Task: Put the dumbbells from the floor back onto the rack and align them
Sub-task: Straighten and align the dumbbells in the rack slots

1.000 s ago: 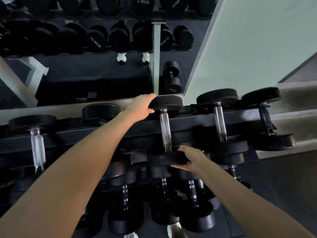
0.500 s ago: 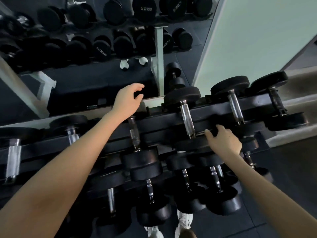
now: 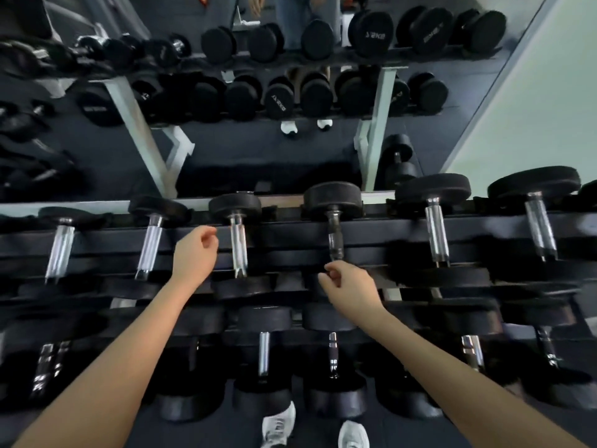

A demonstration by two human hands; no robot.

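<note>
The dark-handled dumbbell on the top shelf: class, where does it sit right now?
In the head view, the dark-handled dumbbell lies on the rack's top shelf, just right of centre, between two chrome-handled ones, directly above the right hand.

Black dumbbells (image 3: 237, 236) with round rubber ends and bright metal handles lie side by side across the top tier of the rack (image 3: 290, 234), spanning the middle of the frame from left edge to right. Each rests crosswise on the dark rails, handle running away from the camera. One right of centre has a darker handle (image 3: 334, 237). A second row fills the lower tier (image 3: 265, 352) along the bottom of the frame, their near ends toward the floor.
</note>
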